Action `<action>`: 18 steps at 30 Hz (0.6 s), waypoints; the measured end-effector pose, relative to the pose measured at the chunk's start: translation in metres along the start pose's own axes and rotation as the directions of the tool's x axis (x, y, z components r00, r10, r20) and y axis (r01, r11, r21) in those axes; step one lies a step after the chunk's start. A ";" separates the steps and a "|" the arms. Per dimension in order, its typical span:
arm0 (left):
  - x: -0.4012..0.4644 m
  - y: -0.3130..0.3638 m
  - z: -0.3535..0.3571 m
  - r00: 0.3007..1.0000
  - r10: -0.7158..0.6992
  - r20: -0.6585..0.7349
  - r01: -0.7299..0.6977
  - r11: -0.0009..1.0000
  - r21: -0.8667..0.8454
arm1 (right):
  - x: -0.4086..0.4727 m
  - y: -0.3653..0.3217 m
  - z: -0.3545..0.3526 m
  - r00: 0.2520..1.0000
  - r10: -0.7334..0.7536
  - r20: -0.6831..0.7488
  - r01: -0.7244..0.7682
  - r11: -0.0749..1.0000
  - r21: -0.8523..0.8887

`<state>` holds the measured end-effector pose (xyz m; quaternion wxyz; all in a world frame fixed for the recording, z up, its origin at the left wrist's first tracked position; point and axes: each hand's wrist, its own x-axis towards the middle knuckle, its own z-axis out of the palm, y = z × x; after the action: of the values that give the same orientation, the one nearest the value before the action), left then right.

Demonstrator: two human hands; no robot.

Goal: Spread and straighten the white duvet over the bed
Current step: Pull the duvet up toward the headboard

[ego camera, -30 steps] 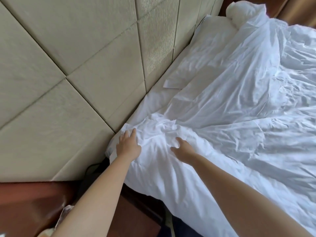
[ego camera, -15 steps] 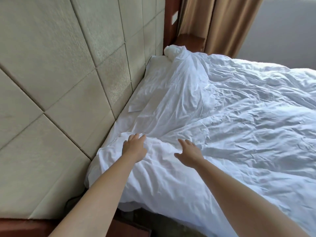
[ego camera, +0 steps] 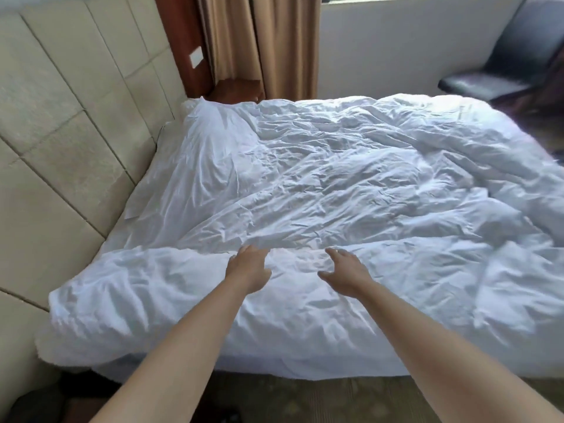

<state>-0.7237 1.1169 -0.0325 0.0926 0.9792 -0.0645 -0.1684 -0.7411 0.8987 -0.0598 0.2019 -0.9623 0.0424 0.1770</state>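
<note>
On near bed edge | white duvet (ego camera: 335, 184) under both grips | left hand (ego camera: 248, 267), right hand (ego camera: 346, 271) fingers apart, clamping nothing

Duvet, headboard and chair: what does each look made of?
Duvet: thin white woven fabric, probably cotton, matte, finely creased all over.
Headboard: padded beige panels in textured fabric or leatherette, with seams between them; cannot tell which.
Chair: black leather or vinyl, glossy highlights on the seat.

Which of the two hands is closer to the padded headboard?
The left hand. It rests on the white duvet on the side toward the padded headboard, while the right hand lies farther toward the foot of the bed.
</note>
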 end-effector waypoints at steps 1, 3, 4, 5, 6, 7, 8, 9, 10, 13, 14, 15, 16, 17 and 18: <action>0.000 0.028 0.010 0.999 0.032 0.015 -0.032 0.999 0.006 | -0.008 0.028 -0.006 0.999 0.032 -0.001 -0.032 0.999 0.025; 0.001 0.081 0.030 0.994 0.092 0.059 -0.094 0.995 0.029 | -0.022 0.080 -0.019 0.996 0.092 0.006 -0.092 0.994 0.056; 0.004 0.106 0.038 0.990 0.119 0.079 -0.122 0.992 0.041 | -0.028 0.104 -0.025 0.993 0.117 0.014 -0.117 0.991 0.058; 0.008 0.130 0.045 0.985 0.142 0.093 -0.147 0.988 0.050 | -0.032 0.129 -0.032 0.990 0.140 0.018 -0.141 0.988 0.056; 0.013 0.154 0.051 0.982 0.162 0.102 -0.168 0.984 0.055 | -0.034 0.153 -0.040 0.987 0.163 0.014 -0.164 0.985 0.056; 0.021 0.176 0.057 0.978 0.178 0.108 -0.185 0.981 0.061 | -0.035 0.176 -0.047 0.983 0.186 0.005 -0.186 0.981 0.061; 0.030 0.198 0.063 0.975 0.192 0.112 -0.200 0.977 0.068 | -0.034 0.199 -0.053 0.978 0.207 -0.007 -0.206 0.976 0.067; 0.041 0.219 0.069 0.971 0.206 0.120 -0.215 0.974 0.074 | -0.033 0.222 -0.060 0.973 0.228 -0.015 -0.227 0.971 0.076; 0.051 0.241 0.076 0.967 0.219 0.131 -0.230 0.970 0.076 | -0.033 0.245 -0.066 0.969 0.247 -0.015 -0.245 0.966 0.084; 0.086 0.308 0.100 0.950 0.262 0.168 -0.275 0.960 0.059 | -0.030 0.315 -0.081 0.950 0.313 0.006 -0.312 0.946 0.084; 0.097 0.330 0.110 0.945 0.269 0.187 -0.282 0.959 0.041 | -0.028 0.339 -0.086 0.942 0.336 0.016 -0.336 0.939 0.078; 0.108 0.353 0.120 0.938 0.273 0.213 -0.284 0.959 0.021 | -0.025 0.363 -0.092 0.932 0.362 0.029 -0.363 0.928 0.080; 0.117 0.375 0.130 0.931 0.277 0.239 -0.286 0.958 0.003 | -0.023 0.385 -0.099 0.922 0.385 0.048 -0.388 0.918 0.082; 0.125 0.398 0.138 0.922 0.283 0.263 -0.291 0.957 -0.009 | -0.022 0.407 -0.107 0.914 0.400 0.071 -0.405 0.910 0.082; 0.131 0.420 0.145 0.914 0.291 0.282 -0.300 0.954 -0.013 | -0.022 0.428 -0.117 0.909 0.409 0.085 -0.416 0.906 0.084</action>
<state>-0.6910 0.6635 -0.1234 0.0920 0.9256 -0.2266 -0.2888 -0.7894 0.4605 -0.1115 0.2095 -0.9139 0.2470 0.2447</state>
